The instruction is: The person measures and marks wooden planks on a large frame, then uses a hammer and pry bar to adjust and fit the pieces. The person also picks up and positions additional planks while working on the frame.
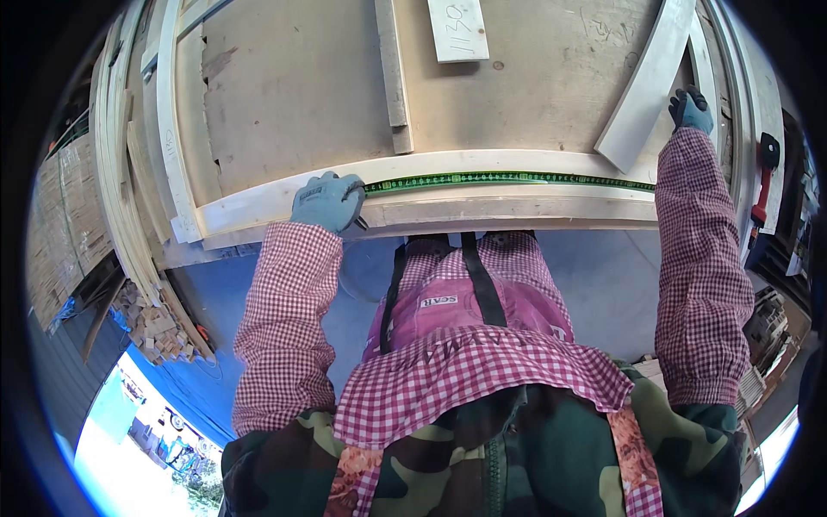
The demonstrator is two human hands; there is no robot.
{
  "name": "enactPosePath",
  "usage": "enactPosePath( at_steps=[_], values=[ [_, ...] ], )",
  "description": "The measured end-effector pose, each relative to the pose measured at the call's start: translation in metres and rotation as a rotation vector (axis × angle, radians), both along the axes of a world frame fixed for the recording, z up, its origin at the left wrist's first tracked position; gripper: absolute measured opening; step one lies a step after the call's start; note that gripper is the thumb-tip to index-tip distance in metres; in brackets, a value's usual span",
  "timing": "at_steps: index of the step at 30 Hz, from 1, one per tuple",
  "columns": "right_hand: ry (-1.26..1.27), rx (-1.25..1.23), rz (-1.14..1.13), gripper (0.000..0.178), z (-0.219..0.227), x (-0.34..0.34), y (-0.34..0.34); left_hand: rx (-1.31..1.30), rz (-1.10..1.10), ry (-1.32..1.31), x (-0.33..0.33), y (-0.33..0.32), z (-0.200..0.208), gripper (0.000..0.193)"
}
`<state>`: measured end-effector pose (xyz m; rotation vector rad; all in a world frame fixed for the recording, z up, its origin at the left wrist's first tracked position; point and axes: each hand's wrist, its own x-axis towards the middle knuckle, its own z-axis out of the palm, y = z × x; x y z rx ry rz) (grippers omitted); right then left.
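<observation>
A green tape measure blade (pixel 508 178) lies stretched along the near wooden rail (pixel 551 164). Its left end meets my left hand (pixel 329 201), which wears a blue-grey glove and is closed around it. A thin dark object (pixel 361 223) pokes out below those fingers; its kind is unclear. To the right, the blade disappears behind my right sleeve. My right hand (pixel 692 110), in a glove with dark fingertips, has its fingers bent together over the frame's right side, by a pale wooden strip (pixel 702 53). What it grips, if anything, is hidden. Beside it a loose board (pixel 646 86) lies slanted.
A plywood panel (pixel 293 86) sits inside the frame, with a crosspiece (pixel 394 73) and a short marked board (pixel 457 33) on it. At right lies a red-and-black tool (pixel 764 177). Long planks (pixel 112 155) and wood offcuts (pixel 155 326) are stacked at left.
</observation>
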<state>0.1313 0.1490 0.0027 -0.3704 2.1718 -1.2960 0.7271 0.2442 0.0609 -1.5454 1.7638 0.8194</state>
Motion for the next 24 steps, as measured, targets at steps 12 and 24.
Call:
enactPosePath(
  at_steps=[12, 24],
  values=[
    [0.007, -0.131, 0.729, 0.032, 0.03, 0.242, 0.13, -0.011, 0.009, 0.023, -0.001, -0.001, 0.001, 0.039],
    [0.446, 0.115, 1.08, 0.033, 0.036, 0.331, 0.124, -0.018, 0.026, 0.015, -0.002, 0.001, 0.004, 0.037]
  ],
)
